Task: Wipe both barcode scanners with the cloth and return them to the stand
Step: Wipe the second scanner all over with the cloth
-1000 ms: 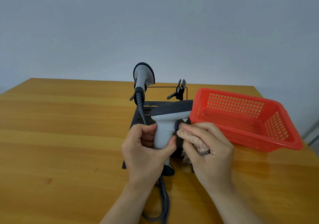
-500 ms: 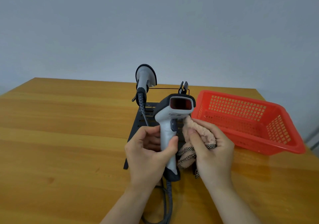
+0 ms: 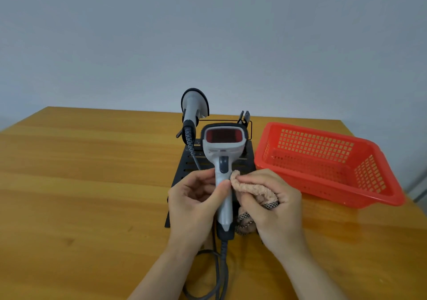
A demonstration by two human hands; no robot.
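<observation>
Above the black stand [image 3: 182, 172]: handheld barcode scanner [image 3: 223, 161] upright, red window facing camera, handle pinched in left hand [image 3: 196, 203]. Right hand [image 3: 275, 203] clenched around pink cloth [image 3: 251, 187], pressing handle's right side. Second scanner [image 3: 193, 109] docked behind.

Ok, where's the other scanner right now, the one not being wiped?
In the head view the second scanner sits on the black stand at its back left, behind the scanner held in the left hand, left of the red basket.
</observation>
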